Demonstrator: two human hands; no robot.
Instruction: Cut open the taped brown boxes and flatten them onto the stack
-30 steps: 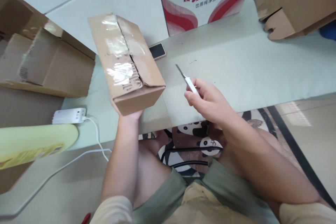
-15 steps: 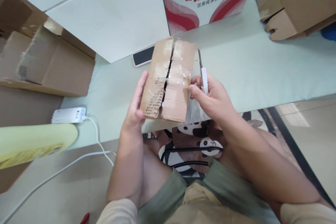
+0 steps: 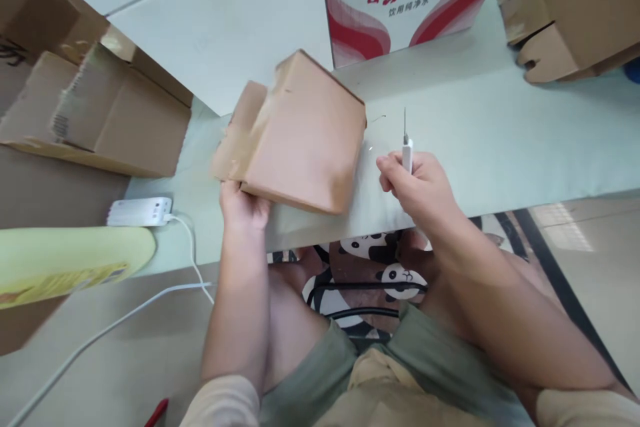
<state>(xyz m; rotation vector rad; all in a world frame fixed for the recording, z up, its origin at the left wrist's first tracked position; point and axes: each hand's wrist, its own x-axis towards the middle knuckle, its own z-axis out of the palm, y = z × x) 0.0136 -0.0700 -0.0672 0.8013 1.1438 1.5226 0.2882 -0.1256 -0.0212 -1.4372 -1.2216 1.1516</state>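
Note:
A brown cardboard box (image 3: pixel 307 137) is tilted over the table, its plain side facing up and a flap standing out at its left. My left hand (image 3: pixel 243 203) grips the box at its lower left edge; some fingers are hidden beneath it. To the right of the box, and apart from it, my right hand (image 3: pixel 417 177) is closed around a white-handled utility knife (image 3: pixel 407 155). The knife's thin blade is out and points away from me.
A white-and-red carton (image 3: pixel 360 20) stands at the back. Cardboard boxes are at the left (image 3: pixel 135 113) and the right (image 3: pixel 585 7). A white power strip (image 3: pixel 140 211) with a cable lies near a pale yellow-green object (image 3: pixel 75 260). Small scraps lie on the table (image 3: pixel 480 127).
The box has turned over, from its taped, split face to a plain side, and shifted left. My right hand with the knife has moved away from the box to the right.

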